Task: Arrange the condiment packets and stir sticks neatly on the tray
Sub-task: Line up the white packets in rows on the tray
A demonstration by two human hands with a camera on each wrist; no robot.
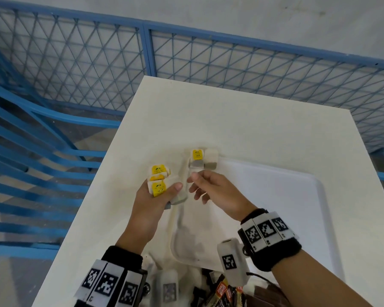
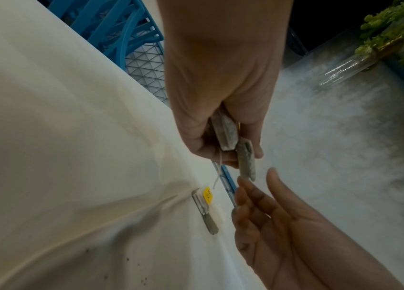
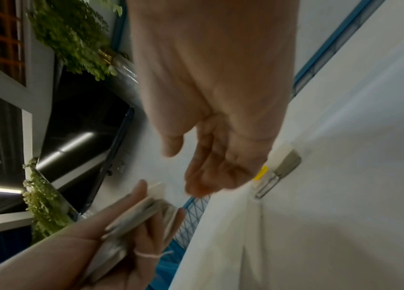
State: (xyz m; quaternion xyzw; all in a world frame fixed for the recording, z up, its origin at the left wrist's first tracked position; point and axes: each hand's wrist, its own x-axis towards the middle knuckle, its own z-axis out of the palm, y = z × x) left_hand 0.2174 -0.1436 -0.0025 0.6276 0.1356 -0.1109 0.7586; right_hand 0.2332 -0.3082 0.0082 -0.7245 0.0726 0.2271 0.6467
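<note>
- Gripping a fanned stack of tea bags (image 1: 159, 185), the left hand (image 1: 152, 203) hovers above the white surface (image 1: 242, 120), thumb clamped across them, yellow tags pointing toward the far edge.
- The right hand (image 1: 213, 189) hangs beside it, fingers loosely curled, holding nothing.
- Two tea bags (image 1: 203, 159) lie side by side at the tray's (image 1: 297, 196) far-left corner, long axes toward the far edge.
</note>
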